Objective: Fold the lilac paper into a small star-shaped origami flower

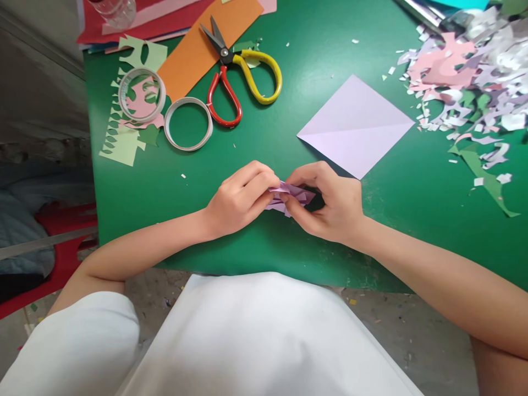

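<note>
Close to the table's front edge, a small folded purple paper is pinched between both of my hands. My left hand grips its left end, with thumb and fingers pressed together. From the other side my right hand pinches the paper between thumb and forefinger. Parts of the folds are hidden behind my fingers. Just beyond my right hand lies a flat lilac paper square with a crease across its middle, turned so a corner points toward me.
Scissors with red and yellow handles lie partly on an orange sheet. Two tape rings and cut green paper are at the left. Paper scraps heap at the right of the green table.
</note>
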